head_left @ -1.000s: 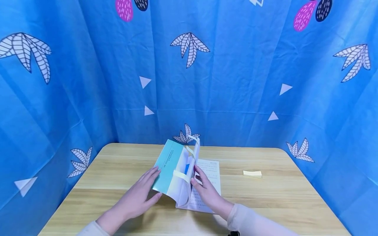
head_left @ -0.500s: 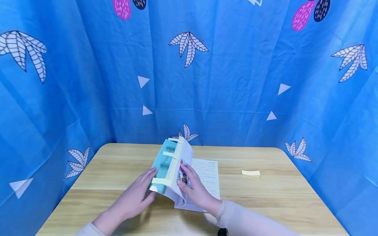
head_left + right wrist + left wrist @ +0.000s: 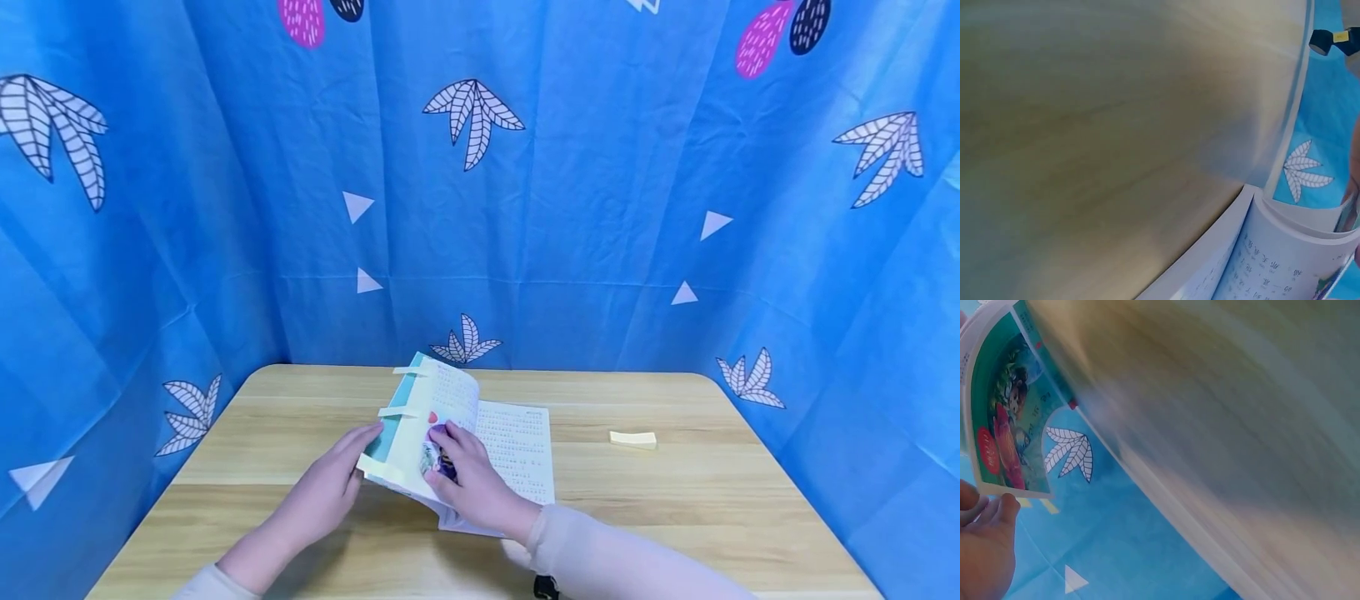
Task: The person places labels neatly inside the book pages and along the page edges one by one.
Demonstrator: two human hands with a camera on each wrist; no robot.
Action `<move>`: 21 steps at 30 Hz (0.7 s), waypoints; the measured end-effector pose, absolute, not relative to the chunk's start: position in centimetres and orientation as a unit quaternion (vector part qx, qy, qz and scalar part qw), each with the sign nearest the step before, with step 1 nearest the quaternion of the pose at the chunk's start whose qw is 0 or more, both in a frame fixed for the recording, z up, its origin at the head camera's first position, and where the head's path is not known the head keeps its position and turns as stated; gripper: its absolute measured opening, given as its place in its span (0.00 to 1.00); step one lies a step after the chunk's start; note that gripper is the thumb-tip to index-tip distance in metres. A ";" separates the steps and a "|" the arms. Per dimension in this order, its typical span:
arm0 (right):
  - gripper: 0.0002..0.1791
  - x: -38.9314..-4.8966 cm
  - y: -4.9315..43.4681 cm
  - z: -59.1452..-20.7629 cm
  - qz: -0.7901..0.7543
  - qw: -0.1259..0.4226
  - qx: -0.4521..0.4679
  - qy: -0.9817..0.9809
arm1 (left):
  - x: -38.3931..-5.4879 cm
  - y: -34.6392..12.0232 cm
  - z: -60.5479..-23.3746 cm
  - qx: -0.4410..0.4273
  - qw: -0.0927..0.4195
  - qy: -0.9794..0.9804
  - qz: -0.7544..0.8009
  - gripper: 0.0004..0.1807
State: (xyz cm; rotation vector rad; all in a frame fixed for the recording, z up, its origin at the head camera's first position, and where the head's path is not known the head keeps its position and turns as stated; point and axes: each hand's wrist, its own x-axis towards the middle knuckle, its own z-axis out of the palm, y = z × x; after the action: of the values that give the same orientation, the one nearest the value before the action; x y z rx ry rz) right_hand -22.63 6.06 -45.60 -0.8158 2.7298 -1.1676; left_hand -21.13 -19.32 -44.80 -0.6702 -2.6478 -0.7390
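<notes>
Head view: nearest, pale sleeves (image 3: 630,554) are showing at seven and five o'clock, a small black object (image 3: 546,587) lying beneath the right one. The left hand (image 3: 322,492) is gripping the open book (image 3: 517,450) at its eight-o'clock edge; in the left wrist view, the green illustrated cover (image 3: 1010,419) is facing outward. The right hand (image 3: 480,483) is resting on the left page, fingers loosely extended, partly hiding a coloured picture (image 3: 432,457). The book is lying just below centre, toward six o'clock, its left half raised and tilting. Three pale strips (image 3: 397,412) are projecting toward nine o'clock. Well apart, at the book's three o'clock, a pale yellow block (image 3: 632,439) is sitting on the wooden table (image 3: 675,508). Beyond, at twelve o'clock, a leaf-patterned blue curtain (image 3: 600,167) is hanging.
</notes>
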 end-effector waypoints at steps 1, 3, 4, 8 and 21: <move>0.36 -22.6 6.0 -45.6 -0.367 0.029 -0.267 0.890 | -21.2 -19.4 -44.7 -0.232 0.155 -0.924 -0.260 0.34; 0.36 -22.7 5.8 -45.6 -0.349 0.027 -0.271 0.897 | -21.2 -19.4 -44.6 -0.223 0.150 -0.926 -0.267 0.34; 0.35 -22.7 5.7 -45.6 -0.339 0.026 -0.274 0.900 | -21.3 -19.4 -44.5 -0.219 0.148 -0.926 -0.270 0.33; 0.34 -22.9 5.2 -45.4 -0.294 0.022 -0.285 0.912 | -21.6 -19.6 -44.5 -0.189 0.140 -0.927 -0.291 0.23; 0.32 -23.0 4.2 -45.5 -0.153 0.008 -0.320 0.935 | -22.0 -19.2 -44.1 -0.155 0.115 -0.926 -0.324 0.19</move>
State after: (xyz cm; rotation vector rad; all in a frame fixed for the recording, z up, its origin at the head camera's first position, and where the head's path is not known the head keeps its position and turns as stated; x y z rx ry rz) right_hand -22.98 4.19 -45.50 -1.0002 2.9233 -0.4773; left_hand -21.97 -19.22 -44.05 -0.4547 -2.7142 -0.9491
